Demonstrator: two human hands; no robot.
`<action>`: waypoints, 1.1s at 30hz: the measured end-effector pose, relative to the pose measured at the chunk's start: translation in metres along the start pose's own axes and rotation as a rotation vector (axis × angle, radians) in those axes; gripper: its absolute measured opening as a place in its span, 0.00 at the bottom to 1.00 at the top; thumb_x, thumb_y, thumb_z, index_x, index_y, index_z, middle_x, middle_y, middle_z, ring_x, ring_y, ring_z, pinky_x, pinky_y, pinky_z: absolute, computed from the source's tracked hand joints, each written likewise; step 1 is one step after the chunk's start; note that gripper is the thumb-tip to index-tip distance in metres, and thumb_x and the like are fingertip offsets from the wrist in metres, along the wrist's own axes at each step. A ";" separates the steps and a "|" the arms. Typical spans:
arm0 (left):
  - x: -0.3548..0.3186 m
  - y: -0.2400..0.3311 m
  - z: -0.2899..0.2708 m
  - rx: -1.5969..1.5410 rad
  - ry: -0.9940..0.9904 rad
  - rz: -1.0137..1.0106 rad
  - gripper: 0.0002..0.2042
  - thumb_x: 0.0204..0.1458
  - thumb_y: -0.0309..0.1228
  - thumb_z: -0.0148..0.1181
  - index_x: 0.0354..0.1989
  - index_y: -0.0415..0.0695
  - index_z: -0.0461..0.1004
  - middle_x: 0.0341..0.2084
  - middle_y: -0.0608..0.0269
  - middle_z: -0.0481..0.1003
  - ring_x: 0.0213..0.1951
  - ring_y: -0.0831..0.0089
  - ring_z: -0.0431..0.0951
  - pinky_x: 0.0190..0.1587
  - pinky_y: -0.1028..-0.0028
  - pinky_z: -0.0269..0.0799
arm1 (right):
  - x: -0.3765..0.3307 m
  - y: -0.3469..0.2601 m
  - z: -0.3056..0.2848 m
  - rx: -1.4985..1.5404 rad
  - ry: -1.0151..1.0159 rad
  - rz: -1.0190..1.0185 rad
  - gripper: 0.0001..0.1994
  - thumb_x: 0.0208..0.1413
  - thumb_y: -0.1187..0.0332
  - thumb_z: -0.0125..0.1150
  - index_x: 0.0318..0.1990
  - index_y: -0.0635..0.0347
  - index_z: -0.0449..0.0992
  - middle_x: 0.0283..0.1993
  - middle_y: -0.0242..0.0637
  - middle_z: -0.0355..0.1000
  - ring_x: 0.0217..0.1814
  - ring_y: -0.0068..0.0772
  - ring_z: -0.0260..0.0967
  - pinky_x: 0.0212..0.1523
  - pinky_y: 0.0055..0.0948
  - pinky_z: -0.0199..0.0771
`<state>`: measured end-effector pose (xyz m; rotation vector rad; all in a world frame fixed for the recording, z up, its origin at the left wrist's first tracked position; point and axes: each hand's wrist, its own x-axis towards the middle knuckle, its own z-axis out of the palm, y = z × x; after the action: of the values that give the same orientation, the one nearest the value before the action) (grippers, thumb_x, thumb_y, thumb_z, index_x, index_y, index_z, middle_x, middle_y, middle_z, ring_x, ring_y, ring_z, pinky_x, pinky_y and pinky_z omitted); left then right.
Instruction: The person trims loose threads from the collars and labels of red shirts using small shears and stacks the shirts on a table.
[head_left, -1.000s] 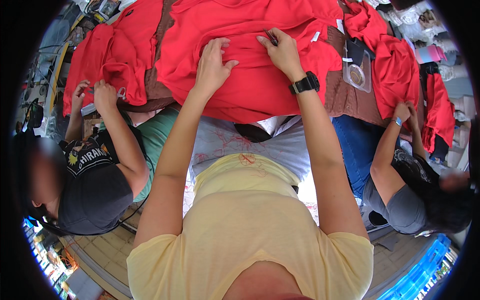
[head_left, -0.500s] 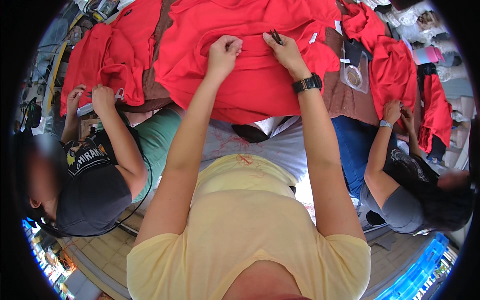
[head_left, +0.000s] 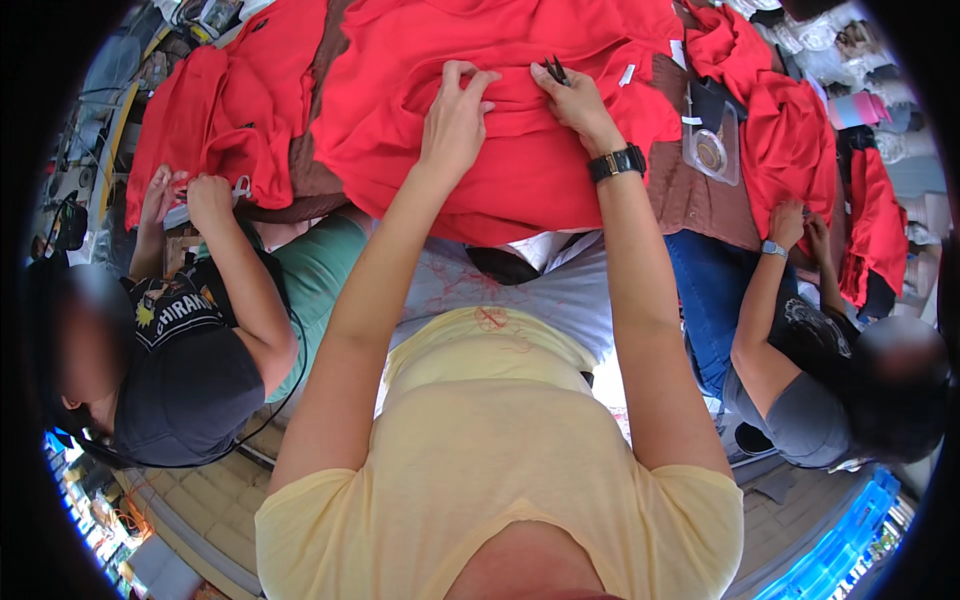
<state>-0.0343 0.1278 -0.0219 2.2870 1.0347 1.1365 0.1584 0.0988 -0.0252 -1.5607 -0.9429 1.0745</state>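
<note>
A large red garment [head_left: 385, 150] lies spread and rumpled across the table in front of me. Over its middle, my left hand [head_left: 456, 122] has its fingers stretched and apart, close to a fold of the cloth, and holds nothing that I can see. My right hand [head_left: 581, 108] is closed around small black thread snips [head_left: 556, 70], whose tips point up and away from me. Its thumb and fingertips are near the red cloth; whether they also pinch it I cannot tell. A white label [head_left: 627, 75] shows on the garment right of the snips.
A person at left [head_left: 205, 400] and another at right [head_left: 790, 390] handle red garments beside me. A clear plastic box [head_left: 712, 165] with a gold-coloured round item stands on the brown table cover [head_left: 685, 205]. A pink tumbler [head_left: 857, 110] is at far right.
My left hand has gone from curled fingers to stretched ones and shifted slightly right and nearer the right hand. The right hand still holds the snips, almost in place.
</note>
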 end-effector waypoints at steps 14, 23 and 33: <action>-0.036 0.036 -0.071 -0.556 -0.793 -0.318 0.08 0.59 0.25 0.60 0.44 0.36 0.79 0.33 0.62 0.82 0.29 0.77 0.78 0.35 0.73 0.75 | -0.005 -0.007 -0.002 0.124 0.024 0.108 0.14 0.64 0.55 0.64 0.31 0.52 0.77 0.18 0.16 0.55 0.17 0.11 0.47 0.17 0.21 0.44; 0.018 -0.006 0.041 -0.677 -0.093 -0.524 0.03 0.51 0.25 0.71 0.32 0.40 0.83 0.30 0.66 0.81 0.32 0.82 0.76 0.37 0.79 0.72 | -0.002 -0.002 -0.008 0.203 -0.058 0.076 0.15 0.64 0.55 0.64 0.27 0.48 0.70 0.18 0.16 0.56 0.15 0.11 0.49 0.16 0.20 0.42; -0.059 0.039 -0.091 -0.720 -1.175 -0.344 0.14 0.58 0.26 0.62 0.52 0.37 0.76 0.27 0.62 0.79 0.33 0.77 0.81 0.37 0.75 0.75 | -0.008 -0.004 -0.004 0.239 -0.019 0.077 0.11 0.64 0.56 0.64 0.33 0.49 0.75 0.20 0.14 0.55 0.16 0.10 0.48 0.16 0.19 0.42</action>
<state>-0.1132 0.0588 0.0256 1.6052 0.3840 -0.0914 0.1592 0.0912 -0.0191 -1.4010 -0.7415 1.2113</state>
